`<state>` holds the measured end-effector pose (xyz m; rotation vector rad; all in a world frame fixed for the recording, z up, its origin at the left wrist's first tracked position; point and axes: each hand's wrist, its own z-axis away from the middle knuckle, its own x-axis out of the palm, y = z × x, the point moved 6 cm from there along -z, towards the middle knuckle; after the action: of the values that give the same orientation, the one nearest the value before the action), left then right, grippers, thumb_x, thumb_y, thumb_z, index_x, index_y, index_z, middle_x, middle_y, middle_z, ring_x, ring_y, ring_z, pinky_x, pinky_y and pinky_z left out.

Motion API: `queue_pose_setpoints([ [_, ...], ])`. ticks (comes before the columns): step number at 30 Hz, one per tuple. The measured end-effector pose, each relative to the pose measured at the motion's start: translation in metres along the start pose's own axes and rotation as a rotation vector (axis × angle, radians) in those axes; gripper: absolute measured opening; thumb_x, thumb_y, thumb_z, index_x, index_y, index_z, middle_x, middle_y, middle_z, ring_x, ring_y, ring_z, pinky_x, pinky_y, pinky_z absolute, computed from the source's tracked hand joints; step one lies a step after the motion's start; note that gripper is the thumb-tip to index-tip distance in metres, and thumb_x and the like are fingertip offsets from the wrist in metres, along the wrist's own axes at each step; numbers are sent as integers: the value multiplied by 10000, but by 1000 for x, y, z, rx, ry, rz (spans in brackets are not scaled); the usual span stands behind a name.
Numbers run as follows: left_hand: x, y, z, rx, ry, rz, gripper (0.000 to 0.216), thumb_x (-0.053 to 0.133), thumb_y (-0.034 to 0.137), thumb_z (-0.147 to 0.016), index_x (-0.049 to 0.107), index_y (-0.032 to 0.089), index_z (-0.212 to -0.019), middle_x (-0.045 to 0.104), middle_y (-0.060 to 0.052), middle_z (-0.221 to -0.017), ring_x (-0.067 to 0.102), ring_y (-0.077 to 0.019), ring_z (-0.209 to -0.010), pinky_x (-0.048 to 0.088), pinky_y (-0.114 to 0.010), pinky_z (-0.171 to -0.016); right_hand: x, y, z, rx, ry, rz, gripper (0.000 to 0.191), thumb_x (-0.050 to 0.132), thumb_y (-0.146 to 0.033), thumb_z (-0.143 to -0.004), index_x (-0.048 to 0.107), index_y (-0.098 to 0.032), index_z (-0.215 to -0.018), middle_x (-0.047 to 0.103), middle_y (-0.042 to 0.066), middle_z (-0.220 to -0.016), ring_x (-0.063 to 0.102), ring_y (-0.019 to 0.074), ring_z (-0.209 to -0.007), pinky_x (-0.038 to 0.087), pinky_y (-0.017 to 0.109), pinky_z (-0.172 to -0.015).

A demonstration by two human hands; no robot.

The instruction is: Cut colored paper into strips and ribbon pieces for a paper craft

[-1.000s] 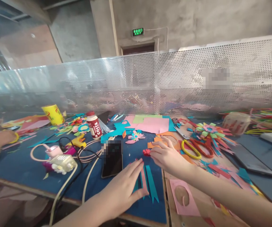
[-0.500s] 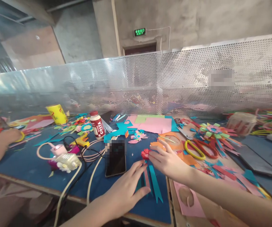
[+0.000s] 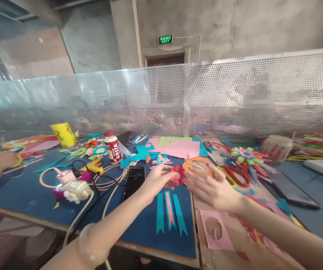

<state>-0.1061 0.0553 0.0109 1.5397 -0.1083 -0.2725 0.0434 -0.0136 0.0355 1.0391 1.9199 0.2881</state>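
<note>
A red paper flower [image 3: 177, 175] with a frilled edge is between my two hands, above the blue tabletop. My left hand [image 3: 158, 180] pinches its left side between thumb and fingers. On the flower's other side is my right hand [image 3: 212, 187], fingers stretched out and spread, the tips close to the petals; whether they touch is unclear. Below the hands lie notched paper ribbons: a blue one [image 3: 160, 213] on the left, a blue one with a pink strip [image 3: 169, 208] in the middle, and another blue one [image 3: 180, 215] on the right.
A phone [image 3: 133, 180] lies by my left forearm, near cables and a power adapter [image 3: 80, 191]. Behind stand a bottle [image 3: 113, 148] and paper sheets [image 3: 181, 148]. Rightward are scissors [image 3: 238, 176], a layered paper flower [image 3: 245, 155] and a tablet [image 3: 295, 189]. Another person's hand [image 3: 5, 161] is far left.
The red flower has come up off the tabletop with my left hand. My right hand has shifted right and spread its fingers. The ribbons below are now uncovered.
</note>
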Motion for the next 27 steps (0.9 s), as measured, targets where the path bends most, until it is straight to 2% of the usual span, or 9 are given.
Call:
queue_pose_setpoints([
  [3, 1, 5, -33, 103, 35, -267, 244, 577, 268, -722, 556, 119, -914, 645, -80, -804, 609, -156, -654, 437, -211, -444, 9, 50, 15, 304, -58, 4, 254, 433, -214, -869, 609, -229, -1052, 645, 64, -1016, 500, 234, -998, 313, 472, -920],
  [5, 4, 4, -53, 131, 21, -388, 146, 556, 237, -712, 593, 122, -794, 633, -53, -698, 586, -147, -610, 409, -202, -430, 27, 74, 25, 487, -197, -97, 218, 464, -229, -852, 650, -189, -957, 637, 93, -923, 506, 238, -918, 380, 431, -844],
  [8, 5, 0, -73, 172, 46, -431, 136, 536, 239, -712, 600, 132, -767, 623, -40, -697, 568, -144, -611, 407, -215, -461, 54, 79, 37, 665, -394, -323, 255, 602, -390, -758, 671, -196, -908, 615, 92, -909, 494, 252, -896, 428, 411, -777],
  [10, 4, -3, -79, 212, 59, -457, 121, 538, 233, -703, 599, 140, -747, 629, -42, -732, 580, -156, -683, 439, -239, -556, 66, 68, 41, 705, -439, -427, 347, 623, -475, -714, 658, -235, -963, 581, 83, -994, 472, 263, -954, 419, 435, -810],
  [13, 4, -9, -79, 259, 50, -511, 92, 554, 216, -672, 597, 146, -714, 632, -41, -732, 587, -172, -732, 444, -271, -667, 76, 48, 41, 701, -424, -491, 472, 625, -557, -669, 622, -273, -1046, 528, 85, -1088, 426, 281, -1044, 385, 478, -863],
  [16, 3, -14, -76, 275, 46, -563, 91, 533, 190, -662, 585, 153, -726, 627, -37, -722, 585, -171, -699, 438, -276, -652, 85, 39, 44, 720, -446, -470, 571, 626, -580, -652, 582, -261, -1124, 511, 111, -1125, 419, 307, -1055, 367, 538, -859],
  [19, 3, -17, -73, 276, 50, -608, 80, 502, 157, -653, 566, 168, -700, 610, -19, -669, 571, -161, -645, 425, -267, -616, 89, 40, 42, 734, -419, -453, 503, 656, -529, -653, 609, -251, -1070, 507, 115, -1174, 422, 321, -1072, 372, 553, -845],
  [23, 1, -14, -70, 266, 51, -635, 77, 474, 173, -670, 550, 178, -682, 600, -11, -662, 566, -159, -642, 416, -261, -607, 83, 52, 39, 860, -250, -603, 205, 632, -349, -739, 653, -202, -881, 615, 78, -1009, 515, 248, -1001, 431, 415, -832],
  [27, -3, -7, -66, 244, 61, -649, 96, 463, 204, -686, 548, 178, -651, 594, -6, -657, 573, -163, -669, 412, -261, -636, 73, 66, 46, 1064, -121, -909, 294, 559, -378, -782, 606, -182, -995, 657, 47, -896, 608, 195, -801, 499, 319, -679],
])
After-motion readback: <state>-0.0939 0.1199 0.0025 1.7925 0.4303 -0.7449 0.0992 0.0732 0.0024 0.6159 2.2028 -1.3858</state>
